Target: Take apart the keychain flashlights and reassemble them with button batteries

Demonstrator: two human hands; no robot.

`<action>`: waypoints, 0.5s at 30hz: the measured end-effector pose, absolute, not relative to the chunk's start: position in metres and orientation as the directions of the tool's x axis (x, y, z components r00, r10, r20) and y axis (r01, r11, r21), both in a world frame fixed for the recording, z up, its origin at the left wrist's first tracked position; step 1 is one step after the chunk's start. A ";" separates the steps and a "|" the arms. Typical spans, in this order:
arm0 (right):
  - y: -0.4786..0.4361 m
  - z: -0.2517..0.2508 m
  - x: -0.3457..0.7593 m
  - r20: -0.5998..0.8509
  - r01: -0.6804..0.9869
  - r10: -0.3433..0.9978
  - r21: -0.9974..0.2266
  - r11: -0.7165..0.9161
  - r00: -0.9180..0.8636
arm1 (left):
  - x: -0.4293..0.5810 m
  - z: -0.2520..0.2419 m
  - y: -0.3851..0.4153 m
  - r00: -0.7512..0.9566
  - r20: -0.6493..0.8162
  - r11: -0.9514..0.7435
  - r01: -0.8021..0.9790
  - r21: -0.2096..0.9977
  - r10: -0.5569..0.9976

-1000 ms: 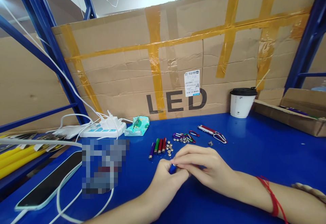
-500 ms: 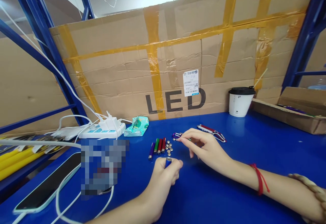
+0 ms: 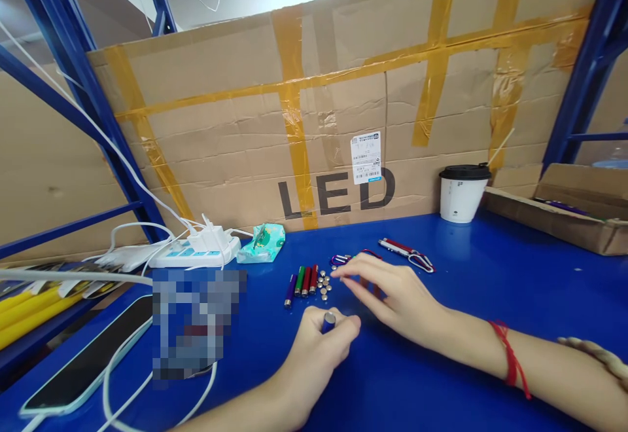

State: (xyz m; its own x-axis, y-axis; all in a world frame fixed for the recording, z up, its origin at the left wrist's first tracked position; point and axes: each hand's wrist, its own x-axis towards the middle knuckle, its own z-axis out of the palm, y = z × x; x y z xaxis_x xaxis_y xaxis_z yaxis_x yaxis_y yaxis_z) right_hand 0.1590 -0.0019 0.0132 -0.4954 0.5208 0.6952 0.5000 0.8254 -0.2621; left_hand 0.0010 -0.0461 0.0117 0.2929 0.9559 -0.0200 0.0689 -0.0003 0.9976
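My left hand (image 3: 324, 353) is closed around a blue metal tube (image 3: 328, 322), whose silvery end points up between thumb and fingers. To its right my right hand (image 3: 392, 288) hovers by a cluster of small round silver cells (image 3: 324, 286), thumb and index finger a little apart with nothing visible between them. Left of the cells lie short tubes: a blue-purple one (image 3: 290, 292), a green one (image 3: 299, 281) and two red ones (image 3: 307, 281). Behind my right fingers are purple carabiner clips (image 3: 339, 260), partly covered.
Red and silver pens with a carabiner (image 3: 405, 252) lie farther back. A lidded cup (image 3: 462, 195) and cardboard tray (image 3: 564, 222) stand right. At left are a power strip (image 3: 191, 252), green packet (image 3: 262, 243), phone (image 3: 91, 353), cables and a blurred item.
My right hand has shifted from beside the carabiner clips toward the silver cells, its fingertips slightly more spread. My left hand has moved a little right, and the tube's end shows more clearly.
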 end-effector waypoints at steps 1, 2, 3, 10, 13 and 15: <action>0.001 0.014 0.161 0.682 0.574 0.529 -0.192 0.796 -0.505 | 0.001 0.011 -0.046 0.315 -0.013 -0.004 0.053 0.999 0.949; 0.004 0.014 0.162 0.660 0.646 0.544 -0.116 0.755 -0.518 | 0.000 0.011 -0.046 0.340 -0.014 0.003 0.033 0.999 0.940; 0.007 0.013 0.163 0.628 0.705 0.565 -0.035 0.708 -0.536 | 0.000 0.011 -0.047 0.365 -0.024 0.020 0.013 1.000 0.931; 0.012 0.001 0.164 0.443 0.859 0.737 0.218 0.463 -0.510 | -0.002 0.014 -0.047 0.386 -0.087 0.112 -0.044 0.993 0.918; 0.014 0.002 0.166 0.439 0.881 0.764 0.218 0.420 -0.473 | -0.001 0.016 -0.046 0.401 -0.095 0.121 -0.039 0.992 0.911; 0.017 0.005 0.168 0.425 0.875 0.765 0.219 0.432 -0.484 | -0.001 0.017 -0.046 0.412 -0.112 0.138 -0.035 0.990 0.904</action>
State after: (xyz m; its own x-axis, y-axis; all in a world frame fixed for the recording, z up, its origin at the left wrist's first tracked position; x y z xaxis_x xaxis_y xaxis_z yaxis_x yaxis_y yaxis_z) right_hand 0.1677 0.0173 0.0053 -0.4842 0.7650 0.4247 0.8748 0.4323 0.2187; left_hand -0.0009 -0.0458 0.0172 0.4117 0.9045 -0.1116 -0.0346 0.1379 0.9898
